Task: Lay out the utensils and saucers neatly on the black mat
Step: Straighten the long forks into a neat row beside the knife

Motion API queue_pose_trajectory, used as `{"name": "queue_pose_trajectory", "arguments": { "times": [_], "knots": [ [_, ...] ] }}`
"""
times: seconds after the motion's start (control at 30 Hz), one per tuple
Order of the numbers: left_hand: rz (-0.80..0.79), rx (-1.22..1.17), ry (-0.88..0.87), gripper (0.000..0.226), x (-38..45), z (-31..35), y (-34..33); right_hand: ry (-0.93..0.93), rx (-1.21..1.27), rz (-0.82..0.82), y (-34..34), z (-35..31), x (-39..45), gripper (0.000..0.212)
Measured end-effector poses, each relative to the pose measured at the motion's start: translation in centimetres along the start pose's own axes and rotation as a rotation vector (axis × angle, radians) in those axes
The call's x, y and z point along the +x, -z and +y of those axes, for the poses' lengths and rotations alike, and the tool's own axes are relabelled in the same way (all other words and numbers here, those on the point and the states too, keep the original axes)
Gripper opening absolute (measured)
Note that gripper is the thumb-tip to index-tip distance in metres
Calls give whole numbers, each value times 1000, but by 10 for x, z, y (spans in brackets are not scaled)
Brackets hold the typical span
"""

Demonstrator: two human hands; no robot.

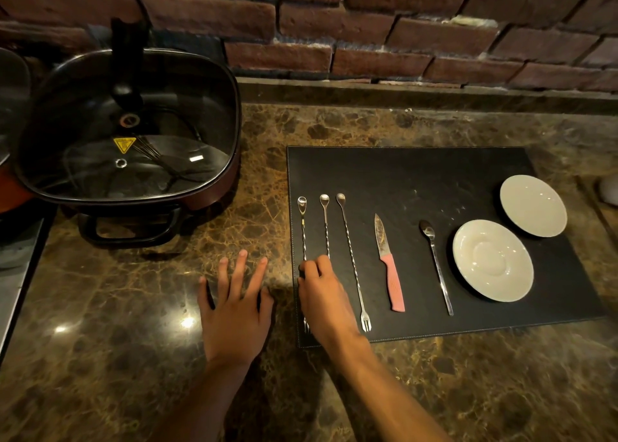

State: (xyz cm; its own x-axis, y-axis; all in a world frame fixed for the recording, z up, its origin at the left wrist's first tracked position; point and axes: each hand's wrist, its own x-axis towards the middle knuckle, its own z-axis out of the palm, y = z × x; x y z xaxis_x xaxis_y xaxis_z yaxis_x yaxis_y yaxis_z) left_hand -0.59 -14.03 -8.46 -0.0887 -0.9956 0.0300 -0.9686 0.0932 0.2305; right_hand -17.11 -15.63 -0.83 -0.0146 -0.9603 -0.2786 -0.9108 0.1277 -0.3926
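Utensils lie in a row on the black mat [418, 174]: the right hand [321, 291], fingers curled down, covers two twisted bar spoons [325, 227] near the mat's left edge, though whether it grips them I cannot tell. The left hand [234, 301] rests flat and spread on the worktop [133, 358]. A careless nudge could skew the third bar spoon [351, 257] alongside. Farther right lie the knife [388, 261], teaspoon [434, 261] and saucers [493, 261].

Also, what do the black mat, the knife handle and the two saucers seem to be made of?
Black mat: probably leather or imitation leather; matte, with a stitched border.
Knife handle: likely pink plastic, slightly textured.
Near saucer and far saucer: apparently glazed white ceramic, smooth with a soft shine.
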Motion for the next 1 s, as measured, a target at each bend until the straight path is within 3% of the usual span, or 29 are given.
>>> {"name": "queue_pose_trajectory", "arguments": {
  "times": [0.77, 0.9, 1.0],
  "knots": [
    [-27, 5, 10, 58, 1, 1, 3, 38, 66, 40, -6, 6, 3, 13],
    [-23, -9, 11, 57, 1, 2, 4, -47, 311, 225, 9, 21, 3, 16],
    [-22, -10, 9, 57, 0, 2, 5, -95, 308, 391, 33, 53, 4, 11]
  ]
}}
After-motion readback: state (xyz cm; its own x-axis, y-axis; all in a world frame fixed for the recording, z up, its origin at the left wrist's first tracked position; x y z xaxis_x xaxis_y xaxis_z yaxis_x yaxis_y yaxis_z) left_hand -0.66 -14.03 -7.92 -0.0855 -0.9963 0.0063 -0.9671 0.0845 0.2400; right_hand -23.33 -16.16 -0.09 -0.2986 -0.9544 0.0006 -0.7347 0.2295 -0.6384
